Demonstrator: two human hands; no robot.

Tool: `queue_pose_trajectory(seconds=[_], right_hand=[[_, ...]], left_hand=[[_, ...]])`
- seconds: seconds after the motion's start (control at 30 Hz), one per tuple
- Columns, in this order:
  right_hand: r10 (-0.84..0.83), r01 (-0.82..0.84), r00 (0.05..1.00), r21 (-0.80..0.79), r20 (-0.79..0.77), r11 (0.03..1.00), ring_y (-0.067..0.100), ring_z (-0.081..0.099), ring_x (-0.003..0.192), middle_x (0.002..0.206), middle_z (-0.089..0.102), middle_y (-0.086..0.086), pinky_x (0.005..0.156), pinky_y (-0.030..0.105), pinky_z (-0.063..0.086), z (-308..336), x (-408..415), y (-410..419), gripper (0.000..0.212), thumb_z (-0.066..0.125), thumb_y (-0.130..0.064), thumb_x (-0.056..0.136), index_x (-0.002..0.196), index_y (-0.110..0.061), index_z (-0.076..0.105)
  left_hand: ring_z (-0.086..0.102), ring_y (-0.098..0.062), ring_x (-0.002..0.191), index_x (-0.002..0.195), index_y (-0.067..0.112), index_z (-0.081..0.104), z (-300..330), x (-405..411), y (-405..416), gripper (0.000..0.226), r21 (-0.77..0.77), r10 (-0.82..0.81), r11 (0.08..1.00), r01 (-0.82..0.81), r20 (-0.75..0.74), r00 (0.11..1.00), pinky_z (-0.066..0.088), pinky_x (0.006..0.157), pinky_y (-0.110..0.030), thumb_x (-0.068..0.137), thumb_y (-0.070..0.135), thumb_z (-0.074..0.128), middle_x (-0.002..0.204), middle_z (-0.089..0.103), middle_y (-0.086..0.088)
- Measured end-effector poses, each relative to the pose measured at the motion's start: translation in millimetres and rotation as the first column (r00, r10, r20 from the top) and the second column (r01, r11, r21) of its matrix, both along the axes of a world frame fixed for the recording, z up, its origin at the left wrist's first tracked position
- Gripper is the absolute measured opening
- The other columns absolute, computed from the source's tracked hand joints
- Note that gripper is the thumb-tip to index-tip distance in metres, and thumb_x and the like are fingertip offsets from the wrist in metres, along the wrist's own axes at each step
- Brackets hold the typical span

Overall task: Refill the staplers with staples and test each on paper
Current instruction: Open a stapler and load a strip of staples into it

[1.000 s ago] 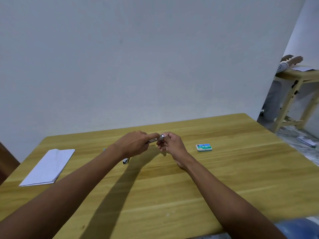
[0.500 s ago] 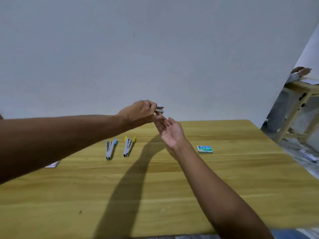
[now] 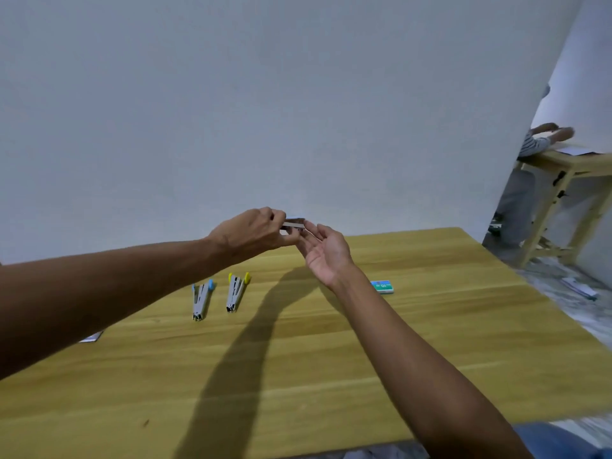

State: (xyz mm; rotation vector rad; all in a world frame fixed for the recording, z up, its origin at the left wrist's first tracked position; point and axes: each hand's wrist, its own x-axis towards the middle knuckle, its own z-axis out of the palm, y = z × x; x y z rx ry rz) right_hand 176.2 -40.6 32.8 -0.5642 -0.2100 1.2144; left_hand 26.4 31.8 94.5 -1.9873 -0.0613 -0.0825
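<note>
My left hand (image 3: pixel 251 231) is raised above the table and pinches a small grey stapler (image 3: pixel 293 223) at its near end. My right hand (image 3: pixel 326 253) is held palm up just below and to the right of it, fingers straight, touching or almost touching the stapler's tip. Two more staplers lie opened on the wooden table (image 3: pixel 430 342): one with blue ends (image 3: pixel 200 299) and one with yellow ends (image 3: pixel 235 293). A green and blue staple box (image 3: pixel 382 287) lies to the right of my right forearm. A corner of white paper (image 3: pixel 91 337) shows under my left forearm.
A grey wall stands right behind the table's far edge. At the far right another person leans on a second wooden table (image 3: pixel 569 167), with papers on the floor (image 3: pixel 579 288) beyond my table's right edge.
My hands have risen from the tabletop with the stapler. My right hand has let go and turned palm up. The view has tilted upward, uncovering the two staplers on the table.
</note>
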Motion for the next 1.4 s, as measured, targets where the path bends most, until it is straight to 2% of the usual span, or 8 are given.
queue_pose_trajectory(seconds=[0.13, 0.3, 0.53, 0.9, 1.07, 1.17, 1.27, 1.4], right_hand=[[0.018, -0.018, 0.997, -0.007, 0.076, 1.0, 0.021, 0.072, 0.073, 0.084, 0.07, 0.014, 0.059, 0.022, 0.058, 4, 2, -1, 0.018, 0.043, -0.004, 0.1, 0.093, 0.001, 0.059], [-0.028, 0.027, 0.992, 0.009, 0.122, 1.0, 0.022, 0.073, 0.076, 0.091, 0.069, 0.018, 0.067, 0.023, 0.06, 0, 2, 0, 0.023, 0.051, 0.007, 0.094, 0.116, 0.009, 0.057], [-0.012, 0.011, 0.999, 0.007, 0.041, 1.0, 0.016, 0.073, 0.066, 0.075, 0.074, 0.014, 0.068, 0.025, 0.061, -1, 4, -8, 0.013, 0.049, 0.001, 0.096, 0.093, 0.002, 0.061], [-0.004, 0.006, 0.991, -0.014, 0.131, 1.0, 0.022, 0.072, 0.079, 0.092, 0.071, 0.019, 0.074, 0.027, 0.061, 0, 7, -13, 0.011, 0.055, 0.001, 0.092, 0.1, 0.002, 0.062], [-0.025, 0.021, 0.987, 0.027, 0.16, 0.999, 0.02, 0.071, 0.082, 0.095, 0.073, 0.016, 0.075, 0.026, 0.06, -2, 5, -14, 0.026, 0.055, 0.003, 0.092, 0.118, 0.007, 0.061], [-0.107, 0.107, 0.953, 0.014, 0.283, 0.994, 0.025, 0.068, 0.082, 0.101, 0.069, 0.02, 0.081, 0.028, 0.059, 0, 6, -12, 0.036, 0.058, 0.007, 0.091, 0.127, 0.008, 0.057], [-0.131, 0.132, 0.941, 0.019, 0.313, 0.991, 0.031, 0.067, 0.087, 0.101, 0.065, 0.018, 0.083, 0.031, 0.06, 2, 8, -11, 0.03, 0.055, 0.004, 0.094, 0.124, 0.008, 0.057], [-0.153, 0.139, 0.939, 0.067, 0.308, 0.988, 0.031, 0.066, 0.095, 0.103, 0.066, 0.019, 0.082, 0.03, 0.06, 3, 7, -10, 0.02, 0.053, -0.006, 0.099, 0.113, 0.005, 0.06]], left_hand=[[0.056, -0.022, 0.061, 0.129, 0.02, 0.037, -7, 6, -2, 0.055, 0.021, 0.003, 1.0, -0.002, -0.016, 1.0, 0.035, 0.048, -0.031, 0.082, -0.009, 0.033, 0.087, 0.058, -0.015], [0.053, -0.021, 0.056, 0.126, 0.019, 0.034, -4, 7, 6, 0.054, 0.024, -0.024, 0.999, 0.023, 0.008, 1.0, 0.041, 0.046, -0.029, 0.08, -0.006, 0.046, 0.084, 0.059, -0.015], [0.053, -0.021, 0.057, 0.124, 0.019, 0.033, -1, 13, 10, 0.051, 0.043, -0.047, 0.998, 0.047, 0.014, 0.999, 0.044, 0.046, -0.029, 0.082, -0.009, 0.027, 0.085, 0.059, -0.016], [0.054, -0.019, 0.055, 0.125, 0.022, 0.039, -8, 9, 0, 0.059, -0.002, -0.004, 1.0, 0.004, 0.053, 0.999, 0.032, 0.045, -0.029, 0.077, -0.01, 0.023, 0.084, 0.06, -0.013], [0.059, -0.023, 0.065, 0.133, 0.026, 0.022, -6, 11, -1, 0.058, -0.224, 0.049, 0.974, -0.011, 0.161, 0.986, 0.032, 0.046, -0.03, 0.088, 0.0, 0.048, 0.091, 0.055, -0.01], [0.05, -0.025, 0.067, 0.148, 0.034, 0.006, -4, 12, -2, 0.068, -0.445, 0.195, 0.892, -0.075, 0.231, 0.953, 0.033, 0.052, -0.032, 0.097, 0.003, 0.037, 0.094, 0.042, -0.007], [0.045, -0.024, 0.06, 0.151, 0.036, 0.007, -2, 12, 0, 0.065, -0.6, 0.257, 0.798, -0.051, 0.262, 0.93, 0.036, 0.051, -0.033, 0.1, 0.009, 0.036, 0.087, 0.038, -0.003], [0.058, -0.027, 0.068, 0.142, 0.036, 0.023, -8, 8, 1, 0.051, -0.768, 0.206, 0.631, 0.112, 0.304, 0.93, 0.046, 0.056, -0.036, 0.099, 0.019, 0.044, 0.095, 0.061, -0.003]])
